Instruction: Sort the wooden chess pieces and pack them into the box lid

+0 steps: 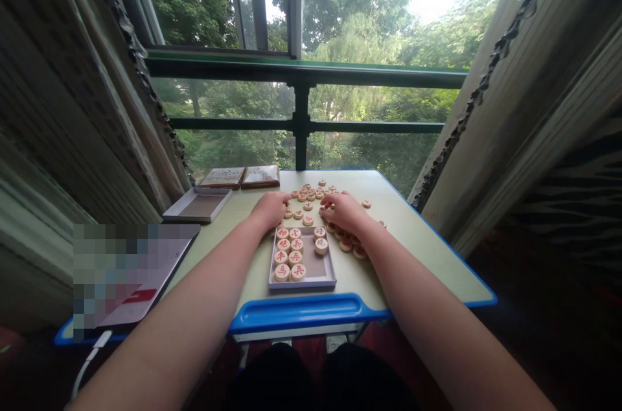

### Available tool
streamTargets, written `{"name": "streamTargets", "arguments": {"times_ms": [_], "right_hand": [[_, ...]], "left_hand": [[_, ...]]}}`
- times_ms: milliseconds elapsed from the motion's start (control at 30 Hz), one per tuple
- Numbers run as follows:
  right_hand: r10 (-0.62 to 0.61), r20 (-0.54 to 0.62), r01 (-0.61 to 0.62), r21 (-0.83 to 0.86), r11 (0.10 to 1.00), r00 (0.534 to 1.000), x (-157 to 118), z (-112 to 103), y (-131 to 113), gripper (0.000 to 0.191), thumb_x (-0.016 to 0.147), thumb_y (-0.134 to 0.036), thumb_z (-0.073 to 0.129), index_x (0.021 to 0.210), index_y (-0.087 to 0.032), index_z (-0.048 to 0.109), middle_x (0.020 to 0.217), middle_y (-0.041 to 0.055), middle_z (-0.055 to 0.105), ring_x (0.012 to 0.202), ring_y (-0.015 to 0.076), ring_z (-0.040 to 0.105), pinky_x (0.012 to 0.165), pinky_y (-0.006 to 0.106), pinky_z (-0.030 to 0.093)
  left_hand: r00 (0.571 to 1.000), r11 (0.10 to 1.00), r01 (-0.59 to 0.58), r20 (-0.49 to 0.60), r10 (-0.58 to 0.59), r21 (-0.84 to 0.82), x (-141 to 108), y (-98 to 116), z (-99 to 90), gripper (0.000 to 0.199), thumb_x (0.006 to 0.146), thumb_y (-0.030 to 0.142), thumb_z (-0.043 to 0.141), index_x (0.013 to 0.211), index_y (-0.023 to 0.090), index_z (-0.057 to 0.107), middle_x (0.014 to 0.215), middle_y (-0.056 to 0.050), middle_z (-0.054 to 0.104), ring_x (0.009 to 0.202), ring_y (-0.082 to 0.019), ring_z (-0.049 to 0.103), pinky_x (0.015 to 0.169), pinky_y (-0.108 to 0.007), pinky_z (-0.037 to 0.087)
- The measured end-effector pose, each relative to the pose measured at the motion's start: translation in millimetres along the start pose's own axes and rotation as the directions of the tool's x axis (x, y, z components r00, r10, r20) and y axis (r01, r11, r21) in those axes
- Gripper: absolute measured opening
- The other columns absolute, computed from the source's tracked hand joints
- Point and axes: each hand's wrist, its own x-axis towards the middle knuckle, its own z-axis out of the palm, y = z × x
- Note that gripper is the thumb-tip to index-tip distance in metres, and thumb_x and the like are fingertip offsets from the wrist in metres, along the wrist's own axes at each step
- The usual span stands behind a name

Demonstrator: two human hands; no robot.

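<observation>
The grip of left hand (273, 209) and right hand (343, 211) I cannot tell, the latter partly hiding wooden discs (345, 245).

"What's in the shallow box (318, 268) before you?"
"Eight red-marked xiangqi pieces (295, 258) in two columns, two dark-marked ones (321, 245) at right."
"And your left hand (273, 211)?"
"Beside loose pieces (308, 206) on your table (413, 268); your right hand (343, 211) is among more of them."

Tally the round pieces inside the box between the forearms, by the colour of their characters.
Red-marked pieces: 8
Dark-marked pieces: 2
Total in the box: 10
</observation>
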Motion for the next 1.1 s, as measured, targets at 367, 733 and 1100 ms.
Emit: {"name": "streamTargets", "arguments": {"times_ms": [367,733,1100], "right_hand": [[-0.097,-0.029,0.102,0.261,0.96,0.995,-1.3,-13.6,-3.0,0.022,0.072,-0.025,0.061,0.093,-0.019,0.064,0.092,0.0042,0.067,0.082,0.0161,0.058,0.074,0.029,0.046],[-0.152,-0.168,0.226,0.675,0.702,0.974,-2.0,-9.5,-15.9,0.018,0.072,-0.02,0.06,0.09,-0.017,0.057,0.087,0.0034,0.064,0.078,0.0133,0.064,0.072,0.027,0.053],[-0.234,-0.335,0.355,0.369,0.859,0.913,-8.1,-18.8,-20.9,0.016,0.071,-0.016,0.058,0.087,-0.017,0.06,0.084,0.0037,0.06,0.071,0.0117,0.058,0.065,0.025,0.049]], "left_hand": [[0.997,0.997,-0.071,0.023,0.071,0.007,-1.8,0.8,-2.6,0.03,0.071,0.013,0.048,0.085,0.02,0.072,0.112,-0.005,0.064,0.112,-0.022,0.052,0.099,-0.026,0.034],[0.99,0.659,-0.009,0.088,0.114,-0.752,-18.2,40.6,-24.3,0.043,0.063,0.045,0.069,0.087,0.01,0.07,0.074,-0.01,0.07,0.068,-0.017,0.061,0.063,-0.028,0.047],[0.977,0.514,0.141,0.203,0.066,-0.846,-21.9,44.2,-30.1,0.039,0.059,0.04,0.074,0.081,0.01,0.062,0.073,-0.007,0.066,0.07,-0.015,0.061,0.061,-0.025,0.041]]}}
